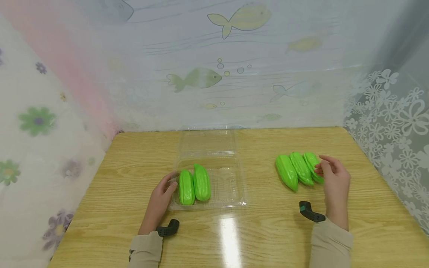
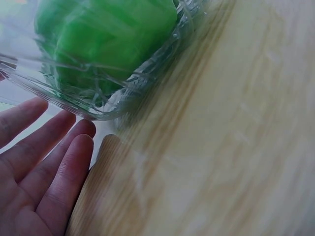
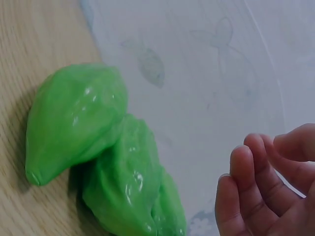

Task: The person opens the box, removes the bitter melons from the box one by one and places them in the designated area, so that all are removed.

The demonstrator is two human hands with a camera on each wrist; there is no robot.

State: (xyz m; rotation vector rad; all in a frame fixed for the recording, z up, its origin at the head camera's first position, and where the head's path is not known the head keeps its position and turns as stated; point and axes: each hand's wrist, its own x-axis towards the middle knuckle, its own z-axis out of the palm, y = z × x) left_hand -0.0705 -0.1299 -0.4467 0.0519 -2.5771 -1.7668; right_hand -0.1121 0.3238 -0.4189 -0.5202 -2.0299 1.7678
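Two glossy bright green, ridged, long vegetable-like pieces [image 1: 202, 183] lie side by side in the left half of a clear plastic clamshell box [image 1: 231, 203], its lid tipped back. My left hand [image 1: 161, 197] is at the box's left side, fingers loosely extended right by the rim; in the left wrist view the fingertips [image 2: 81, 129] are just under the box's edge. Three more such green pieces [image 1: 286, 172] lie in a row on the right of the table. Beside the rightmost one, my right hand [image 1: 336, 182] hovers with fingers loosely bent and nothing between them.
Everything stands on a wood-grain table [image 1: 264, 230]. A fish-patterned curtain [image 1: 194, 48] hangs behind it, with flowered sheets [image 1: 37, 156] at both sides. A dark wrist-camera mount [image 1: 311, 212] sticks out from each sleeve.
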